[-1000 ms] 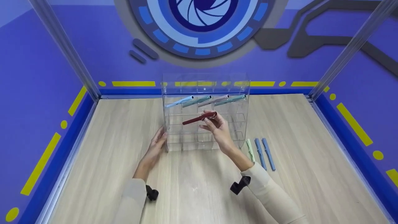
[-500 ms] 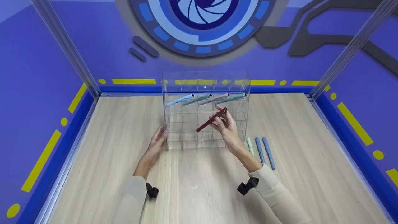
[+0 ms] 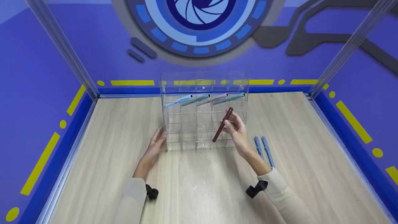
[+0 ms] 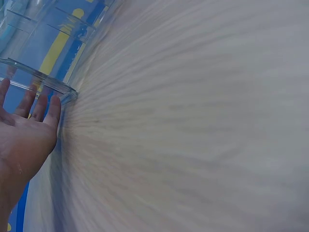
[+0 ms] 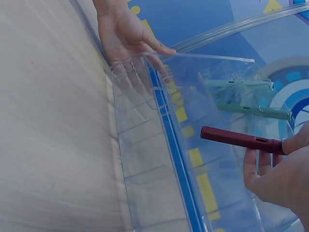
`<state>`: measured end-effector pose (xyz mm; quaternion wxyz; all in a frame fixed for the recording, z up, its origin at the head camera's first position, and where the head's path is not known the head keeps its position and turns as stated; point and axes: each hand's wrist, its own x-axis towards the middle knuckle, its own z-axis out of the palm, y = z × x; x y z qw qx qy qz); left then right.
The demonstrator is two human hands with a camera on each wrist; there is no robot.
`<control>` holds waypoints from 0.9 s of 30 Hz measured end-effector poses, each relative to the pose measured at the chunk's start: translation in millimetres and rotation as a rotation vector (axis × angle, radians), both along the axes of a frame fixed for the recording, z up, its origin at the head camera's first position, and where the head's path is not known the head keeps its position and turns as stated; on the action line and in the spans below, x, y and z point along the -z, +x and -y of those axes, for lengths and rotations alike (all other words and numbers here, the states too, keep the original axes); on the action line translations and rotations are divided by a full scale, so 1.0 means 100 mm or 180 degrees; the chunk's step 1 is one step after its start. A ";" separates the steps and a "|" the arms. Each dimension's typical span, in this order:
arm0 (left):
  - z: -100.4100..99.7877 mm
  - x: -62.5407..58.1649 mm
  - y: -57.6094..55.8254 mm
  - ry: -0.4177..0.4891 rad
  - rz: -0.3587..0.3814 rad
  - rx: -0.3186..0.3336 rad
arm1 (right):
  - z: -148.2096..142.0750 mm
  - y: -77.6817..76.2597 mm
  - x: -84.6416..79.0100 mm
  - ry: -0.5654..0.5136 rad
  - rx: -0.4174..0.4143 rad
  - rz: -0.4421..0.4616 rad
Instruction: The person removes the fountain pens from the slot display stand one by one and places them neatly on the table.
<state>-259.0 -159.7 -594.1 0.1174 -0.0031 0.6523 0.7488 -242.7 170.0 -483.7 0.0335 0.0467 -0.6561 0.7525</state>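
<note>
My right hand (image 3: pixel 238 132) pinches a dark red pen (image 3: pixel 221 127) between thumb and fingers, in front of the clear acrylic rack (image 3: pixel 167 141). The pen (image 5: pixel 236 138) slants with its lower end toward the table and appears apart from the rack. At the rack's left side, my left hand (image 3: pixel 154 144) rests extended fingers (image 4: pixel 52 111) against the clear wall. An upper tier bears a light blue pen (image 3: pixel 178 100), a teal pen (image 3: pixel 196 100), a pale pink pen (image 3: pixel 213 99) and a green-teal pen (image 3: pixel 230 98), all tilted.
Two blue pens, a left one (image 3: pixel 258 147) and a right one (image 3: pixel 267 151), lie on the wooden tabletop (image 3: pixel 192 189) right of the rack, partly hidden by the right forearm. Blue panels (image 3: pixel 77 46) and metal posts (image 3: pixel 348 53) border the table.
My right hand has moved right with the dark red pen, which has turned steeper. The pale green pen on the table is now hidden from the head view. The left hand stays put.
</note>
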 end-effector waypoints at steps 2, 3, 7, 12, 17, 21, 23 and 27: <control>0.00 0.00 0.00 -0.0012 -0.0043 -0.0002 | -0.05 0.01 0.03 0.0064 0.0029 0.0005; 0.00 0.00 0.00 -0.0019 -0.0071 0.0002 | -0.08 0.01 0.04 0.0086 0.0037 0.0003; 0.00 -0.01 0.01 -0.0034 -0.0122 0.0005 | -0.18 0.04 0.08 0.0130 0.0069 0.0044; 0.00 -0.01 0.02 -0.0003 -0.0122 -0.0023 | -0.31 0.04 0.12 0.0159 0.0159 0.0158; -0.01 -0.01 0.03 -0.0030 -0.0045 -0.0047 | -0.45 0.04 0.15 0.0221 0.0232 0.0232; -0.01 0.00 0.02 -0.0017 -0.0033 -0.0052 | -0.58 0.06 0.18 0.0282 0.0306 0.0272; -0.01 0.00 0.02 0.0000 -0.0045 -0.0055 | -0.65 0.07 0.20 0.0308 0.0340 0.0288; -0.01 0.00 0.01 0.0021 -0.0050 -0.0040 | -0.79 0.08 0.22 0.0297 0.0366 0.0316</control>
